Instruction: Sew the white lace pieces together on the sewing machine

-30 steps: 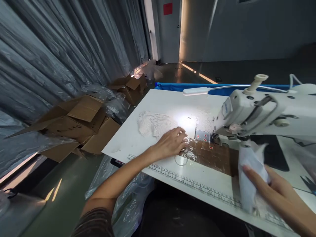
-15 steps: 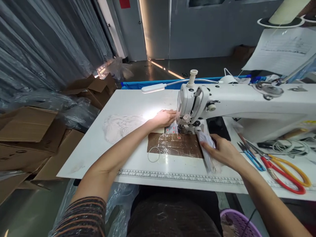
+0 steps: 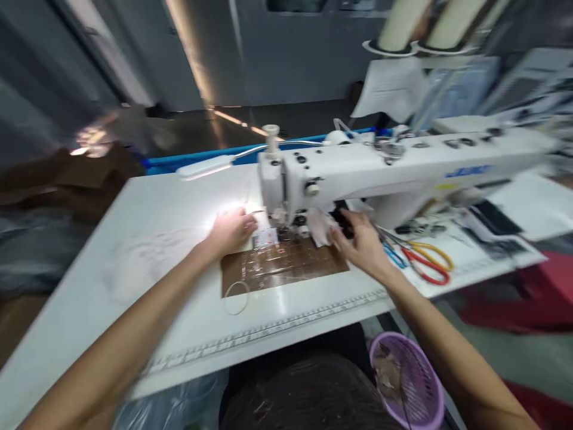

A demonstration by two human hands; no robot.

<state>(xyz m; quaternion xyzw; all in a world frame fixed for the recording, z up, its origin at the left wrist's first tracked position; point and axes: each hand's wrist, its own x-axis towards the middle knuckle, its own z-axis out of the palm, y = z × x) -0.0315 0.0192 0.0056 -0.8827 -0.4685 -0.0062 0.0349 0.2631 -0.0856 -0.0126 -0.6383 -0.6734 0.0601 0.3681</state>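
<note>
One white table (image 3: pixel 156 197) runs across the middle of the frame, with a sewing machine (image 3: pixel 371 170) standing over its right half. At the left edge I make out a cardboard box (image 3: pixel 96 173), too blurred to see inside. A purple mesh basket (image 3: pixel 419 377) sits at the lower right, brownish scraps (image 3: pixel 387 371) bunched toward its left side. Thread cones (image 3: pixel 403 24) stand at the upper right. A brown sheet (image 3: pixel 290 263) lies flat in the centre; right of it rest red-and-yellow-handled scissors (image 3: pixel 412 258). The left hand (image 3: pixel 233 232), left of centre, has its fingers curled just beside a red-marked plate (image 3: pixel 267 236); I can't tell whether they pinch anything. The right hand (image 3: pixel 363 242), right of centre, has its fingers parted, thumb against a crumpled white cloth (image 3: pixel 319 227) just right of the needle end; whether it pinches the cloth, I can't tell.
</note>
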